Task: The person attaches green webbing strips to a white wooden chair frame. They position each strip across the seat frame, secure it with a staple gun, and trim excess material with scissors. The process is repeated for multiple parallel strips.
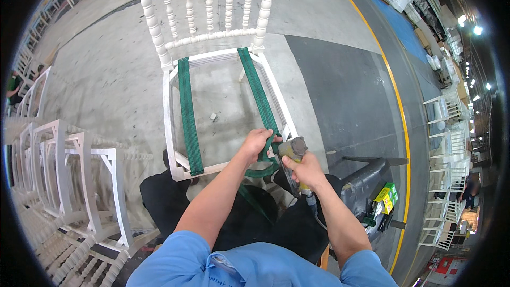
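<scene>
In front of me a white wooden chair frame point(169, 111) with turned spindles in its back stands with its seat bare. Two green webbing straps run from back rail to front: the left strap point(189, 122) lies flat across the seat. My left hand point(258, 143) pinches the right webbing strap point(256, 87) at the front right corner, where its loose length folds and hangs over my lap. My right hand point(304, 170) is wrapped around a pneumatic staple gun point(292, 149), its head close to that corner beside the strap. An air hose point(313, 204) trails from its handle.
Beside my right leg is a black padded seat point(366, 183) with a yellow-green box point(386, 197) on it. White chair frames point(85, 175) crowd the left side. More white chairs point(446, 170) line the far right, past a yellow floor line point(399, 106).
</scene>
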Demonstrator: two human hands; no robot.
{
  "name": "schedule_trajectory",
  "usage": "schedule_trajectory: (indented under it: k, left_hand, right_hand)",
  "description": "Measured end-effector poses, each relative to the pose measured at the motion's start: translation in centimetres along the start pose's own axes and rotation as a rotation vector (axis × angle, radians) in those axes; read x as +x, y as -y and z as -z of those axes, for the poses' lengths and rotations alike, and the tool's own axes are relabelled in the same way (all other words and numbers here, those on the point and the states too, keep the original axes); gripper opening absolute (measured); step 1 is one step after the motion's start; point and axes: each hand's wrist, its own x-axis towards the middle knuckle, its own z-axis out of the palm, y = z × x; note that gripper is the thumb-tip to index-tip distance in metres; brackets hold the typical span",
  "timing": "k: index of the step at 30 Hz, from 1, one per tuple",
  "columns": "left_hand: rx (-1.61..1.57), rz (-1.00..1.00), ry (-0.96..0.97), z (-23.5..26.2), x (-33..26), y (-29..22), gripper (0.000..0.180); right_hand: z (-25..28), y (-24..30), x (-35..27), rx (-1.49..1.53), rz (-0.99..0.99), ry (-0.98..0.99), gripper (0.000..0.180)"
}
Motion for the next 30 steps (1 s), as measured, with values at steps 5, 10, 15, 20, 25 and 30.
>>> schedule_trajectory:
  k: [5,10,15,20,25,30]
  left_hand:
    - [0.000,-0.035,0.021,-0.2,-0.1,0.1,0.033]
    - [0.168,-0.159,0.007,-1.8,-0.8,0.8,0.035]
    - [0.767,-0.483,-0.206,-0.2,-1.9,2.6,0.035]
    - [1.127,-0.651,-0.275,-5.8,-3.6,4.3,0.034]
    - [1.233,-0.700,-0.320,-6.0,-5.1,3.3,0.032]
    - [1.378,-0.656,-0.290,-7.5,-5.2,3.6,0.032]
  right_hand:
    - [0.8,-0.1,-0.5,0.074,0.015,0.008,0.035]
    - [7.3,-1.0,-5.9,0.354,0.074,-0.186,0.032]
    - [16.3,-5.2,-11.8,0.530,0.138,-0.442,0.036]
    - [22.3,-18.1,-16.9,0.676,-0.182,-0.625,0.056]
    - [20.3,-25.3,-14.3,0.978,-0.239,-0.377,0.051]
    - [20.5,-27.6,-13.8,0.832,-0.302,-0.483,0.057]
